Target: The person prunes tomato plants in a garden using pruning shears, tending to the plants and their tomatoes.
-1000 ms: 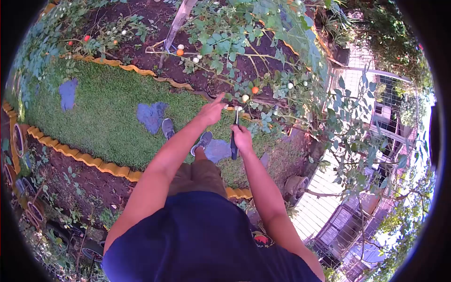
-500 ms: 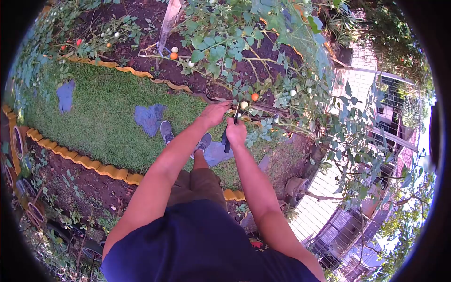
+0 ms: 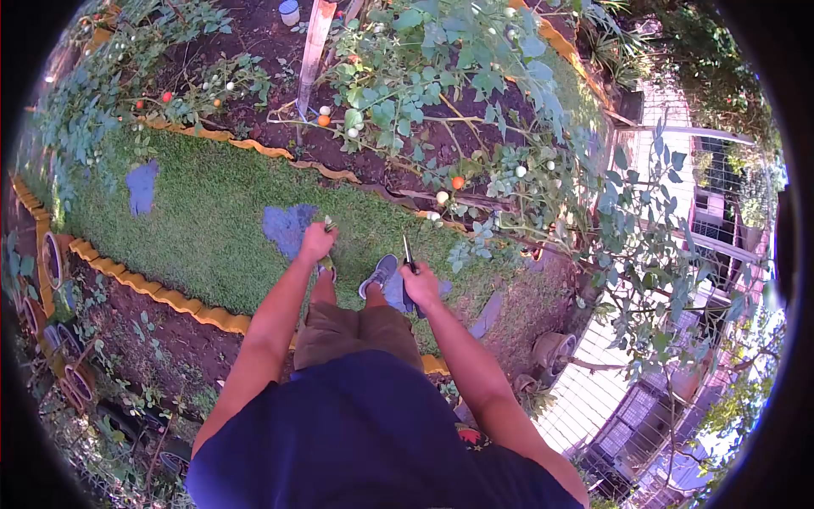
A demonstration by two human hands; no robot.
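Whereas both hands were up in the tomato vine (image 3: pixel 475 170) a moment ago, they have now dropped back toward the body, over the grass (image 3: pixel 212 220). The left hand (image 3: pixel 318 243) is closed in a fist around a small green sprig (image 3: pixel 327 223), whose tip pokes out above the knuckles. The right hand (image 3: pixel 421 285) is wrapped round the handles of the shears (image 3: pixel 408 254), blades pointing up; whether they are together I cannot tell. I judge the snip made and the cutting off the plant. An orange tomato (image 3: pixel 458 182) and a pale tomato (image 3: pixel 441 197) hang ahead of the right hand, well apart from it. A clay pot (image 3: pixel 553 348) sits to the right of that hand, its contents hidden. The pots (image 3: pixel 49 259) far left of the left hand are too small to tell what they hold.
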